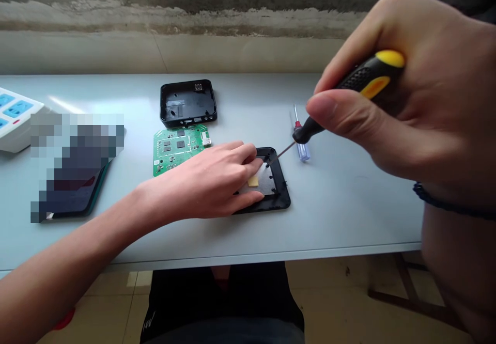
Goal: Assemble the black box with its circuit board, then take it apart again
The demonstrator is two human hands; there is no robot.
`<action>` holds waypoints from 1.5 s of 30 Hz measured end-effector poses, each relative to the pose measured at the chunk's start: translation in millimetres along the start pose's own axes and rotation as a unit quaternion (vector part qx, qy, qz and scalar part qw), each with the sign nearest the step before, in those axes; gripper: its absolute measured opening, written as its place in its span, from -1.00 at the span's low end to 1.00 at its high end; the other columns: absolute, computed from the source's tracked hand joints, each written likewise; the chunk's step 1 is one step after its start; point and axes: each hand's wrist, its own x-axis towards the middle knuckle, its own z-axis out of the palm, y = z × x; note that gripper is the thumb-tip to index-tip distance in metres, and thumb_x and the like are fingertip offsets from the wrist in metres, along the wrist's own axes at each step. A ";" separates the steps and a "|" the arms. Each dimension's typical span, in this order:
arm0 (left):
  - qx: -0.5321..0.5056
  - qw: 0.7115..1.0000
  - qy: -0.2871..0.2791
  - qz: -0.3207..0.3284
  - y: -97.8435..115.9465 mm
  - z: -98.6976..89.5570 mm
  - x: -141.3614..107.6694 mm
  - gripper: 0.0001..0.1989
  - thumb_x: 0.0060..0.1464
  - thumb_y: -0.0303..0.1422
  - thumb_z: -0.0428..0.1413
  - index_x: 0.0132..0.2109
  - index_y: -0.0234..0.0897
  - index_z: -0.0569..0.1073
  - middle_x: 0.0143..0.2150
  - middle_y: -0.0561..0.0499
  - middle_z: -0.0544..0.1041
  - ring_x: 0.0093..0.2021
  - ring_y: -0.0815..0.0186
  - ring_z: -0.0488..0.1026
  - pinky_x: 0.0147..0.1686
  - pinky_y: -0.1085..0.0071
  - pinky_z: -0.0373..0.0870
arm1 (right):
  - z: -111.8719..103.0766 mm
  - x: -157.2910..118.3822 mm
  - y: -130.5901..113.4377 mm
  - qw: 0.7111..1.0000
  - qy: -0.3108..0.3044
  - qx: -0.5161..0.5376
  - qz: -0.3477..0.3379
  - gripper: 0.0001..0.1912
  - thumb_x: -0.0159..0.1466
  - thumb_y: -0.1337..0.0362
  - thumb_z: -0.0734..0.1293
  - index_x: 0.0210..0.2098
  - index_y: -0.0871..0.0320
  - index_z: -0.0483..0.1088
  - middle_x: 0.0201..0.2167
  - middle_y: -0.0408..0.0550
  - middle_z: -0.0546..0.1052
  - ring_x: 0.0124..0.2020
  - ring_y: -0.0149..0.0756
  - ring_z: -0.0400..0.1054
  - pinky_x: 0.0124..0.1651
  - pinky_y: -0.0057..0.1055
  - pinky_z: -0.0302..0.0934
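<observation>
My right hand [422,86] is closed around the black and yellow handle of a screwdriver [349,86]. Its thin shaft slants down to the left, and the tip meets the upper right inner corner of a black plastic cover [284,199]. Inside that cover lies a grey plate [265,181] with a small yellowish pad [253,181] on it. My left hand [220,178] holds the cover down on the table, thumb and fingers bent over the plate, hiding the cover's left part. Partly behind this hand is a green circuit board [170,150] with dark chips and a metal port.
A black plastic case half [188,101] lies open side up behind the board. A second screwdriver [302,147] with a clear handle lies to the right. On the left are a phone [77,178], partly blurred out, and a white power strip [19,127]. The table's front edge [329,253] runs close by.
</observation>
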 end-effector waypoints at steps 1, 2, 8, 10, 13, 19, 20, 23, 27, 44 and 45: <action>0.001 1.000 -0.001 0.000 0.3 0.0 -0.2 -0.62 0.43 -0.17 0.10 0.10 -0.43 0.55 -0.07 -0.17 0.50 -0.17 0.12 0.45 -0.15 0.20 0.38 | -2.7 -0.5 0.1 1.000 -0.018 -0.017 -0.001 -0.58 0.28 -0.13 0.48 -0.33 0.07 0.38 -0.46 -0.24 0.37 -0.52 -0.60 0.12 -0.47 -0.32 0.08; 0.002 1.000 -0.002 0.000 0.6 -0.1 -0.3 -0.62 0.43 -0.17 0.10 0.09 -0.43 0.55 -0.06 -0.17 0.50 -0.17 0.12 0.45 -0.15 0.20 0.38 | -5.2 -0.8 0.5 0.999 -0.037 -0.033 -0.004 -0.59 0.31 -0.14 0.44 -0.29 0.06 0.38 -0.43 -0.25 0.37 -0.51 -0.61 0.13 -0.45 -0.32 0.10; 0.004 1.000 -0.007 -0.001 2.6 -1.7 0.1 -0.64 0.45 -0.18 0.09 0.08 -0.42 0.55 -0.04 -0.19 0.51 -0.17 0.14 0.46 -0.16 0.21 0.38 | -14.8 -2.5 7.1 0.993 -0.097 -0.050 -0.053 -0.72 0.39 -0.06 0.37 -0.16 -0.01 0.36 -0.30 -0.24 0.40 -0.39 -0.54 0.18 -0.36 -0.29 0.13; 0.004 1.000 -0.008 -0.004 2.9 -2.0 0.4 -0.65 0.44 -0.18 0.09 0.07 -0.42 0.55 -0.03 -0.19 0.51 -0.16 0.13 0.46 -0.17 0.21 0.39 | -13.1 -3.5 8.8 0.993 -0.095 -0.054 -0.042 -0.81 0.42 0.01 0.34 -0.13 -0.04 0.37 -0.26 -0.20 0.42 -0.37 -0.49 0.20 -0.32 -0.27 0.16; -0.001 1.000 -0.005 -0.005 2.6 -1.7 0.2 -0.66 0.44 -0.19 0.10 0.06 -0.40 0.55 -0.03 -0.20 0.52 -0.15 0.13 0.47 -0.17 0.20 0.41 | -2.5 -4.0 9.3 0.999 -0.028 -0.031 -0.036 -0.77 0.40 0.07 0.38 -0.25 0.05 0.34 -0.37 -0.20 0.37 -0.44 -0.51 0.12 -0.38 -0.31 0.07; -0.019 1.000 0.000 -0.008 1.7 0.0 -0.1 -0.66 0.42 -0.20 0.12 0.08 -0.41 0.56 -0.04 -0.20 0.51 -0.13 0.10 0.47 -0.15 0.18 0.41 | 17.5 -2.9 7.6 0.999 0.035 -0.027 -0.015 -0.63 0.46 0.13 0.34 -0.39 0.13 0.17 -0.44 -0.20 0.35 -0.44 -0.52 0.15 -0.31 -0.34 0.13; -0.021 1.000 -0.001 -0.007 1.7 0.1 0.1 -0.66 0.42 -0.20 0.12 0.08 -0.41 0.56 -0.04 -0.19 0.50 -0.14 0.11 0.47 -0.16 0.19 0.41 | 17.1 -2.5 7.8 0.999 0.042 -0.011 -0.028 -0.64 0.41 0.11 0.40 -0.36 0.12 0.20 -0.43 -0.22 0.36 -0.45 -0.53 0.16 -0.34 -0.36 0.13; -0.019 1.000 -0.005 -0.005 2.0 0.2 0.7 -0.64 0.43 -0.19 0.10 0.09 -0.43 0.55 -0.06 -0.18 0.49 -0.16 0.13 0.45 -0.16 0.19 0.39 | 10.8 -1.0 8.2 0.999 0.032 -0.017 -0.026 -0.70 0.37 0.13 0.43 -0.31 0.10 0.25 -0.36 -0.22 0.36 -0.46 -0.57 0.12 -0.38 -0.37 0.12; -0.003 1.000 -0.015 -0.007 3.4 -1.1 0.9 -0.62 0.44 -0.18 0.09 0.10 -0.45 0.54 -0.07 -0.18 0.48 -0.17 0.12 0.43 -0.15 0.19 0.40 | -0.9 0.2 5.6 0.999 -0.029 -0.038 -0.012 -0.75 0.36 0.10 0.41 -0.28 0.06 0.29 -0.30 -0.21 0.39 -0.45 -0.55 0.11 -0.40 -0.34 0.15; -0.014 0.999 -0.033 -0.015 6.0 -6.4 0.0 -0.68 0.44 -0.23 0.09 0.09 -0.41 0.53 -0.03 -0.19 0.49 -0.18 0.17 0.43 -0.16 0.23 0.40 | 28.8 -6.4 14.6 0.984 0.139 -0.079 -0.082 -0.65 0.37 0.03 0.42 -0.32 0.10 0.25 -0.30 -0.15 0.39 -0.44 -0.50 0.13 -0.42 -0.37 0.12; -0.015 0.999 -0.032 -0.016 6.1 -6.4 0.1 -0.67 0.44 -0.22 0.10 0.10 -0.41 0.53 -0.03 -0.19 0.49 -0.17 0.16 0.44 -0.16 0.23 0.40 | 28.2 -6.5 14.2 0.988 0.118 -0.073 -0.067 -0.66 0.38 0.05 0.41 -0.31 0.10 0.22 -0.30 -0.15 0.38 -0.46 -0.51 0.12 -0.44 -0.38 0.13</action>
